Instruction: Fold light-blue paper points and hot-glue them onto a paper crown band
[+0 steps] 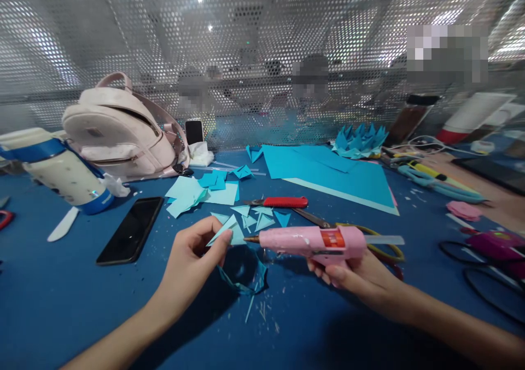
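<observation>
Between thumb and fingers, my left hand (197, 252) pinches a light-blue folded paper piece (226, 230). My right hand (356, 277) grips a pink hot glue gun (303, 241) by its handle, with a clear glue stick (385, 240) poking out of the back. The gun's nozzle points left, close to the paper's right side; whether they touch I cannot tell. Below lies a ring of blue folded paper (243, 290), partly hidden by the left hand. Just beyond the hands are several small folded triangles (262, 221) in pale and darker blue.
A red-handled cutter (285, 202) and yellow-handled scissors (388, 249) lie past the glue gun. Blue paper sheets (328, 173) and a spiky paper piece (359, 140) are behind. Leftward are a phone (131, 230), a bottle (61, 170) and a backpack (118, 134). Cables (484, 282) lie right.
</observation>
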A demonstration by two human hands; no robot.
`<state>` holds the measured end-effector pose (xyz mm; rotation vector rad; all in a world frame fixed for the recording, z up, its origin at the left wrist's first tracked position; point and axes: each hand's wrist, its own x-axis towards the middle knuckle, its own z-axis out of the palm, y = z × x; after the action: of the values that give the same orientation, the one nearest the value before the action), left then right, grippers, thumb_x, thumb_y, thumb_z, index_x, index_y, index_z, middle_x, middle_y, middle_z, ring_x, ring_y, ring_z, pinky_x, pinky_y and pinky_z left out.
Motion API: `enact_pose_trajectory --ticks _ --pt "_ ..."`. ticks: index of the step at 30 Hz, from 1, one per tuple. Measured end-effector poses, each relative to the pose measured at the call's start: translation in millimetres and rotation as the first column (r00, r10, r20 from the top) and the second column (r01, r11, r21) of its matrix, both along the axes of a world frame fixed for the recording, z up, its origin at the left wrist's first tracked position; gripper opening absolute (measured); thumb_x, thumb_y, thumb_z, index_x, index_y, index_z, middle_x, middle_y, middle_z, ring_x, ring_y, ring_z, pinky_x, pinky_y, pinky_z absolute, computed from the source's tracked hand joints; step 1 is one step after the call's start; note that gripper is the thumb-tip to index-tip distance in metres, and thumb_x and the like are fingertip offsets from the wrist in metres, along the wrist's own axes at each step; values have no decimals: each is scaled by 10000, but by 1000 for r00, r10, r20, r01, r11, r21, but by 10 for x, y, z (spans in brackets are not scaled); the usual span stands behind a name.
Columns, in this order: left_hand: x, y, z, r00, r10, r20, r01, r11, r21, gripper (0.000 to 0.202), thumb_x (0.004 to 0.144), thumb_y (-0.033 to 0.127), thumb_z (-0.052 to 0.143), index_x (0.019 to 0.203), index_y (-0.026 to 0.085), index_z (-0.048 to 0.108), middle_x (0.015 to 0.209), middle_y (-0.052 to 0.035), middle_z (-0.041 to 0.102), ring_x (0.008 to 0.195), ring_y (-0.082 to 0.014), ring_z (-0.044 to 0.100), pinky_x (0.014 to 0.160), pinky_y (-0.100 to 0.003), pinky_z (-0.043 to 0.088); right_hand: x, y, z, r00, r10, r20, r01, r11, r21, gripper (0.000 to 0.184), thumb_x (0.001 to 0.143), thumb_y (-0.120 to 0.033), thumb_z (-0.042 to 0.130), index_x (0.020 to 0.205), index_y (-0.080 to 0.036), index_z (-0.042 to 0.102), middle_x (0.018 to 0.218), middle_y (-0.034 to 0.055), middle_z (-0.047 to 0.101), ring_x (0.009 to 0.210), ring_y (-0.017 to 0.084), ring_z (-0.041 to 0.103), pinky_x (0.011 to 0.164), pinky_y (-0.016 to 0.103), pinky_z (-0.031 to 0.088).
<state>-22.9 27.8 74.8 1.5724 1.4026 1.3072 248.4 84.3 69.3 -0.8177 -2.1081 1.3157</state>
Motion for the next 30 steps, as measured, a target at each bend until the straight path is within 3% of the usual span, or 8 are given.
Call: enact_pose_trajectory --ticks 19,30 --pt "1 10 7 1000 -9 -14 9 1000 -2 344 911 322 542 600 184 490 529 50 465 482 -79 428 466 -193 332 -48 -11 55 999 -32 -24 32 999 -13 374 872 -533 566 775 -173 595 638 19 531 516 103 450 437 214 392" --pt "16 -3 17 999 22 -41 -23 1000 -21 355 900 339 544 589 186 472 516 50 450 472 -78 399 454 -194 315 -51 -21 79 999 -46 8 46 999 -6 417 874 -583 538 775 -180 573 650 17 524 521 105 445 443 219 398"
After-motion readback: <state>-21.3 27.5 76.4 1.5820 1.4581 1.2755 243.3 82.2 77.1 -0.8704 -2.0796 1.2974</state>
